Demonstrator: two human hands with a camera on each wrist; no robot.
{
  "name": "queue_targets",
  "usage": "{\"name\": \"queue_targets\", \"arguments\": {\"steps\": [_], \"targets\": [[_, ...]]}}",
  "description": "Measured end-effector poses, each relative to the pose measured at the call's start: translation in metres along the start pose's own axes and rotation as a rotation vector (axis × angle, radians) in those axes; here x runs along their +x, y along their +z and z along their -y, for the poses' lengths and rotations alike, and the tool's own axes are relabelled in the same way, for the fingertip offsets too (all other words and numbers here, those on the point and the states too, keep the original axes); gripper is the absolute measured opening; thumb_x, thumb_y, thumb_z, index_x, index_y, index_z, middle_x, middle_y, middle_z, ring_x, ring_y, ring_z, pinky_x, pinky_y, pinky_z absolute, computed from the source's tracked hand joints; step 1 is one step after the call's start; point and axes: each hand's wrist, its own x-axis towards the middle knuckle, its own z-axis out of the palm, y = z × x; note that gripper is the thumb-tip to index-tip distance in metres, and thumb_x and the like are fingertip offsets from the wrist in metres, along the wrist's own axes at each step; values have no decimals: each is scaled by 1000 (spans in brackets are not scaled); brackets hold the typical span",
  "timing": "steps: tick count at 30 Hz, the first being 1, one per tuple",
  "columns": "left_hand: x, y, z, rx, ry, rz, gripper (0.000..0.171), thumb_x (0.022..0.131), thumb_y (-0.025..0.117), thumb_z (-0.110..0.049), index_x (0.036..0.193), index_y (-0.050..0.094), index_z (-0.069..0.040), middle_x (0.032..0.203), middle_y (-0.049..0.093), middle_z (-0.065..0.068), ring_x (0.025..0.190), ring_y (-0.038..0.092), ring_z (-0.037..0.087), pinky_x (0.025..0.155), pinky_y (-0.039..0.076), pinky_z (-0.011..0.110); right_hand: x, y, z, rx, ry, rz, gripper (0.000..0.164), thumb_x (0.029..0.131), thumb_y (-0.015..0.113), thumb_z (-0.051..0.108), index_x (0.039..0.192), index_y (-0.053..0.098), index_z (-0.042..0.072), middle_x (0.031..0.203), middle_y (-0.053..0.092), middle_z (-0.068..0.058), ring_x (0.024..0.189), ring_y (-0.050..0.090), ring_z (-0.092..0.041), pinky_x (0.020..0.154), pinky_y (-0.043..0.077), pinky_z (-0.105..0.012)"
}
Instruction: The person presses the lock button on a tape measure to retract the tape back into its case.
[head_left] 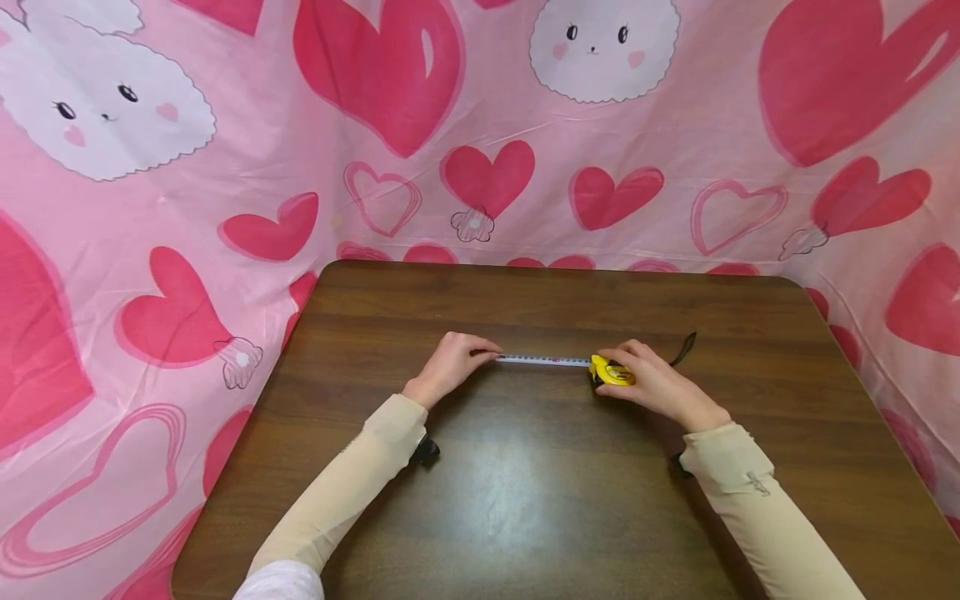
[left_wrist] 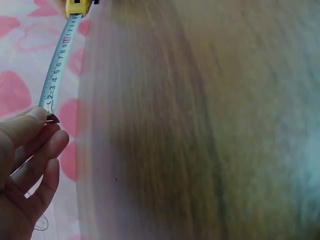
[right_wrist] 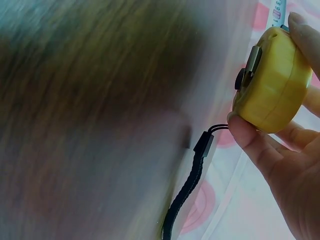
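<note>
A yellow tape measure (head_left: 617, 373) is held in my right hand (head_left: 660, 385), its case gripped between thumb and fingers. The white blade (head_left: 543, 360) runs out to the left, straight between both hands. At its free end my left hand (head_left: 452, 367) pinches the tip; the left wrist view shows the dark end hook (left_wrist: 53, 118) by the thumb and the printed numbers along the blade. In the right wrist view a black wrist strap (right_wrist: 187, 187) hangs from the case (right_wrist: 275, 82).
Both hands are above a brown wooden table (head_left: 480, 517) with rounded corners. A pink curtain (head_left: 525, 117) with hearts and white animal faces surrounds its back and sides. A black wrist device (head_left: 425, 451) sits under the left sleeve.
</note>
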Motion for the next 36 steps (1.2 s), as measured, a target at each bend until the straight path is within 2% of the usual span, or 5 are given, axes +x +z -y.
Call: {"name": "queue_targets", "arguments": {"steps": [5,16,29,36], "targets": [[1,2,-3,-3,21,-6,16,98,74,-13,110,82,-9,108,80,3,98,74,14,91,60,34,1,1,3,4,9,8,67,92,79,44,144,59,6,126,57,-17,109,55,-29,94,53,-53],[3,10,-9,-37,-7,0,16,97,74,-12,111,83,-11,109,79,1,98,74,11,91,59,33,3,4,8,13,18,19,68,92,80,43,146,58,8,128,57,-16,111,55,-29,96,54,-53],[10,18,-19,-44,20,21,18,97,74,-14,113,82,-8,110,79,2,98,74,12,93,59,32,10,8,16,25,-2,11,67,91,80,44,144,60,8,125,58,-15,108,56,-28,94,55,-53],[14,22,-23,-39,37,33,17,98,74,-15,112,82,-10,109,79,0,97,73,10,92,58,30,14,10,21,16,-9,12,68,91,80,46,145,60,9,127,58,-15,111,57,-29,96,54,-53]]}}
